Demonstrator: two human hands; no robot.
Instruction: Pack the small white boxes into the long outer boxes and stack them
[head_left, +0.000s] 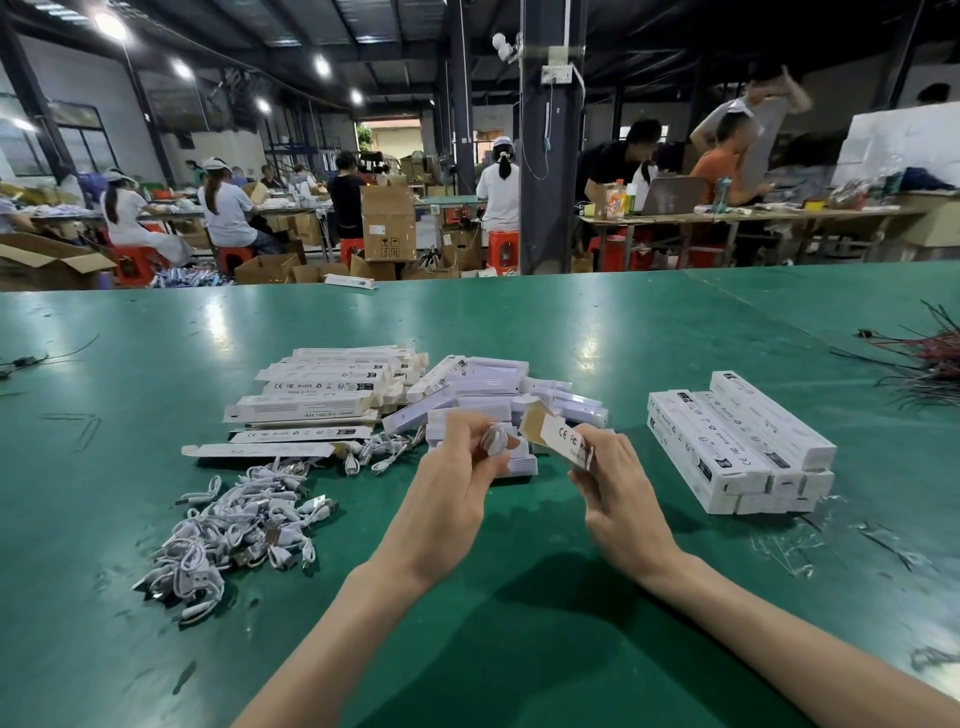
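Green matting covers the desk (519, 623), with a busy workshop behind. At centre-left lies a spread of flat, unfilled long outer boxes (317, 400), beside a heap of small white boxes (498, 395). Well to the right sits a neat stack of packed boxes (737, 447). Near the left edge is a tangle of white cables (244, 530). The right hand (618, 493) is closed around an open-ended outer box (563, 435). The left hand (457, 483) pinches a small coiled cable (493, 439) at its mouth.
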